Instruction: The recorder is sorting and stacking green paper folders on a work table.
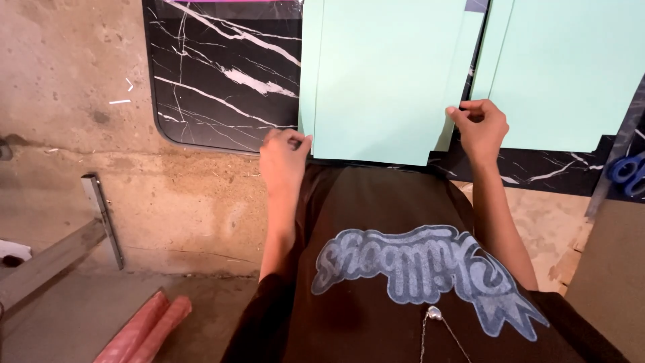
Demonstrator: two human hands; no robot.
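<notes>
Seen from above, you pinch a stack of pale green paper sheets (376, 87) by both lower corners, your left hand (283, 156) closed on the left edge and your right hand (481, 124) clenched on the right, over a black marble-patterned board (222, 74). The sheets lie flat on that board, fanned slightly out of line, with another green sheet (557, 74) just beside them. To square them well, keep both grips light and level. Blue scissors (628, 168) rest at right; red rolls (144, 329) lie on the concrete floor (74, 81).
</notes>
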